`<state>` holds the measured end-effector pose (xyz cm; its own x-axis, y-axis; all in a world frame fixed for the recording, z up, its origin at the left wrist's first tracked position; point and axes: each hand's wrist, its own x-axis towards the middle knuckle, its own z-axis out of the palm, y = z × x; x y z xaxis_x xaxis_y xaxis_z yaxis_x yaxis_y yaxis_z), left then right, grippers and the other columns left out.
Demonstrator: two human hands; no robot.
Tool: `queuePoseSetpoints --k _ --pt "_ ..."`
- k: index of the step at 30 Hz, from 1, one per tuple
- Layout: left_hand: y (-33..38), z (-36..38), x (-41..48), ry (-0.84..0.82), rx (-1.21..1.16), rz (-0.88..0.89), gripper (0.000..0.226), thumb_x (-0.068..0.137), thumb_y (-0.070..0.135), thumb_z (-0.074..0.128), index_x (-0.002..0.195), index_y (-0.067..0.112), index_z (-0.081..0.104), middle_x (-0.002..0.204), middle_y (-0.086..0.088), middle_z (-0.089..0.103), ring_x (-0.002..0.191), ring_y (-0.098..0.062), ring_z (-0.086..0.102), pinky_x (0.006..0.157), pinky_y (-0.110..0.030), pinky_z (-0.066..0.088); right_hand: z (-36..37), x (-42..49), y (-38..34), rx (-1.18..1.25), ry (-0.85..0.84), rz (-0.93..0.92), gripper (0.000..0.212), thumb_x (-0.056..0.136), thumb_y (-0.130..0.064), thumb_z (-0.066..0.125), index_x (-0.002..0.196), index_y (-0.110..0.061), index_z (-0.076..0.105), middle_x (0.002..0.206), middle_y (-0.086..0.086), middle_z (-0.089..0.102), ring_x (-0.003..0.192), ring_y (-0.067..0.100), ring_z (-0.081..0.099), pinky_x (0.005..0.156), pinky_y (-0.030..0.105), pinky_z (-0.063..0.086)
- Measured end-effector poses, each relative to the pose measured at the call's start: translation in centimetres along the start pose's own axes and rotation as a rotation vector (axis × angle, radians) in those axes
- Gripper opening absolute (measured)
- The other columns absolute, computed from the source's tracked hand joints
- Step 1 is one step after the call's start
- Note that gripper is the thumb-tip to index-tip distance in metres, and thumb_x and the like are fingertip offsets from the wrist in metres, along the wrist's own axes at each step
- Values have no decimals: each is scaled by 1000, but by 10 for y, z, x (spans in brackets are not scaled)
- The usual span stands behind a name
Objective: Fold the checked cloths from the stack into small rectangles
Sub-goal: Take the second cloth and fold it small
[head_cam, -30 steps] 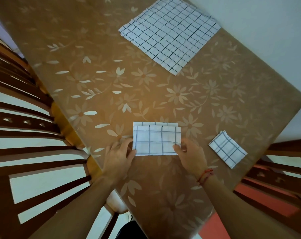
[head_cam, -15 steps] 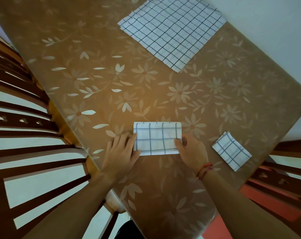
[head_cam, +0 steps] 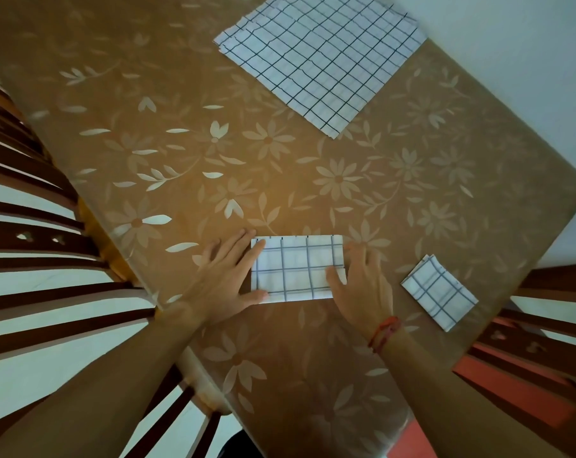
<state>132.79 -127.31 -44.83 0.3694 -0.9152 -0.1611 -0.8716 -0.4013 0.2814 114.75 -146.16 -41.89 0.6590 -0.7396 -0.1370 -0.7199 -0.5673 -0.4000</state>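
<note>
Table (head_cam: 313,193) under floral cover, chairs alongside. Stack (head_cam: 319,57) at far edge, well apart from hands. Strip (head_cam: 296,267) near front edge, now a flat even band; second layer, offset a second ago, now aligned. Left hand (head_cam: 227,276) open, flat, pressing left end. Right hand (head_cam: 362,285) open, thumb on right end. Nothing gripped. Finished cloth (head_cam: 440,292) right. Judgement: crosswise fold next.

Brown surface (head_cam: 180,94) with pale flowers shining under warm light. Dark wooden chairs (head_cam: 32,233) standing at left, another chair (head_cam: 551,282) at right. White floor (head_cam: 527,44) showing beyond.
</note>
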Motion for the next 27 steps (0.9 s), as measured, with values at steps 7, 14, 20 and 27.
queuePoseSetpoints --k 7,14,20,27 --pt "-2 -1 6 62 57 29 79 86 66 42 145 13 38 148 -10 38 140 -25 29 108 -52 25 30 -6 -32 -258 -86 -498 63 98 -41 46 151 -12 29 159 20 20 148 34 16 117 45 21" --pt "0 -1 4 91 103 25 72 92 60 40 144 11 42 154 -16 30 141 -30 29 109 -50 27 50 -2 -37 -305 -188 -481 66 101 -49 26 155 -12 18 162 20 8 151 31 2 121 47 15" --pt "7 8 -13 85 143 60 58 103 38 20 147 4 37 158 -13 26 147 -25 19 113 -52 26 54 -3 -38 -308 -164 -457 66 100 -48 30 154 -11 23 161 20 13 150 32 8 121 48 17" --pt "6 12 -11 57 154 75 60 102 37 22 149 0 28 159 -16 20 149 -26 14 116 -50 23 58 -3 -56 -294 -161 -580 60 102 -37 24 152 -4 25 161 20 13 150 31 8 120 49 18"
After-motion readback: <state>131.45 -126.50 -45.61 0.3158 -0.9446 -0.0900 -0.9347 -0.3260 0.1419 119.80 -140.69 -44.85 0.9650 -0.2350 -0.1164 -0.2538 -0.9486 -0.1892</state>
